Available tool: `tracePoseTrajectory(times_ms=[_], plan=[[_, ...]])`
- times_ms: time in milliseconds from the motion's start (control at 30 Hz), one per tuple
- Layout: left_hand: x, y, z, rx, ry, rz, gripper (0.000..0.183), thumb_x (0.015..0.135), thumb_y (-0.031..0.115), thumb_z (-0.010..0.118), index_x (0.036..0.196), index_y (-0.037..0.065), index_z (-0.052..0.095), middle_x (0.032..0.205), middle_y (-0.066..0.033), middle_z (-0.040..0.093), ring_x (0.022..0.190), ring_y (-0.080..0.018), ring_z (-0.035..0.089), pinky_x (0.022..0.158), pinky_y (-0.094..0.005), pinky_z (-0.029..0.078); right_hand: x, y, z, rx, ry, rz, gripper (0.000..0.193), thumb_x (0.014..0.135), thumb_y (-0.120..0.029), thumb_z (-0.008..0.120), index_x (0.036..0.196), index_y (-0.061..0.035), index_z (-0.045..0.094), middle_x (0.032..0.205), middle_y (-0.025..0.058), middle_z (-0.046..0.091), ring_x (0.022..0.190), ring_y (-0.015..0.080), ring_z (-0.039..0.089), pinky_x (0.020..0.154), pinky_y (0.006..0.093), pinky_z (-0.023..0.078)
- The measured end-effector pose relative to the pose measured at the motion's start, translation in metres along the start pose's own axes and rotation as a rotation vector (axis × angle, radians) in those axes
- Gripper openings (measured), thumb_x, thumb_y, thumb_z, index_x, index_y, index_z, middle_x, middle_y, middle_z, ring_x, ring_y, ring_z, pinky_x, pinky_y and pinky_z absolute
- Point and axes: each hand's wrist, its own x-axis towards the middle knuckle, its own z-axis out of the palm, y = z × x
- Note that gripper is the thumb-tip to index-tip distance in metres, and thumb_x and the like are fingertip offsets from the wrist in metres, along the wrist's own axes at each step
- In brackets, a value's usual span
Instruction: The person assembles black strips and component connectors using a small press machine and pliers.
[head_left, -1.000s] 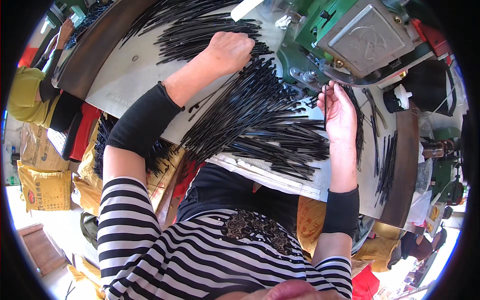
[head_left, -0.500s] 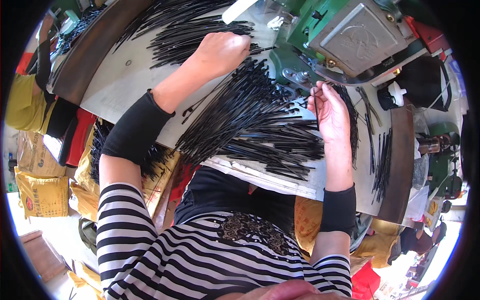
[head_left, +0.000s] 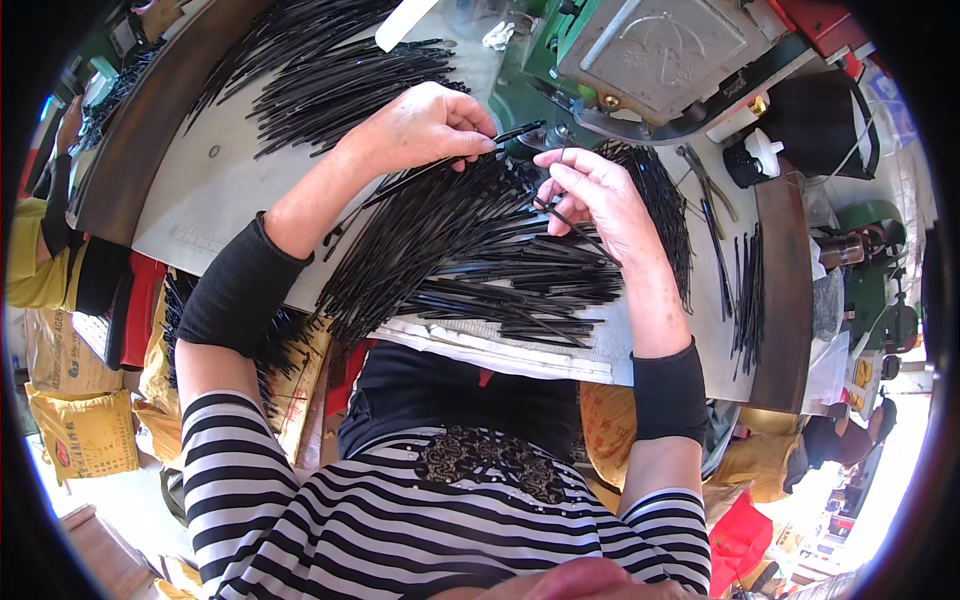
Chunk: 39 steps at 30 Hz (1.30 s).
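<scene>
My left hand is closed in a pinch on a thin black rod; its thicker dark end juts out to the right beside the green machine's small metal working part. My right hand faces it across a small gap, with its fingers curled. Another slender black rod lies across the right palm, gripped by the fingers. Beneath both hands spreads a large heap of similar black rods, some with small hooked or knobbed ends. Exactly what touches the machine is hard to make out.
A green machine with a grey metal cover stands at the far side of the pale table. More rods lie far left. Pliers and a black-and-white bottle are on the right. Yellow sacks stand at left; another person's sleeve shows there.
My right hand has moved left and up toward the left hand, its rod now slanting across the palm. A rod end now shows from my left hand's pinch. The whole view has shifted slightly.
</scene>
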Motion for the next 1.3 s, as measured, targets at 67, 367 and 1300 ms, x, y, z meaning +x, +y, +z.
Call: tracePoseTrajectory(times_ms=[67, 367, 1300], plan=[[0.0, 0.001, 0.002, -0.006, 0.014, 0.011, 0.023, 0.081, 0.011, 0.064, 0.095, -0.007, 0.062, 0.072, -0.0045, 0.063, 0.06, -0.0089, 0.058, 0.058, -0.0216, 0.048, 0.0, 0.001, 0.001, -0.002, 0.004, 0.006, 0.03, 0.091, -0.02, 0.05, 0.11, 0.0026, 0.054, 0.081, 0.0093, 0.059, 0.056, 0.0134, 0.061, 0.052, 0.0215, 0.051], [-0.003, 0.009, 0.007, -0.002, 0.032, 0.035, 0.022, 0.082, 0.012, 0.064, 0.095, -0.006, 0.062, 0.072, -0.0043, 0.063, 0.059, -0.0083, 0.058, 0.055, -0.0212, 0.048, -0.002, 0.002, 0.005, -0.004, 0.012, 0.004, 0.031, 0.09, -0.022, 0.052, 0.11, 0.0018, 0.055, 0.079, 0.0065, 0.06, 0.055, 0.0096, 0.059, 0.05, 0.0196, 0.049], [-0.001, 0.01, 0.017, -0.005, 0.062, 0.047, 0.02, 0.084, 0.011, 0.062, 0.097, -0.004, 0.062, 0.072, -0.0029, 0.061, 0.058, -0.0058, 0.056, 0.052, -0.0192, 0.047, -0.006, 0.0, 0.006, 0.016, 0.059, -0.021, 0.032, 0.09, -0.021, 0.051, 0.112, 0.0025, 0.054, 0.08, 0.0066, 0.059, 0.055, 0.0087, 0.057, 0.051, 0.0204, 0.049]])
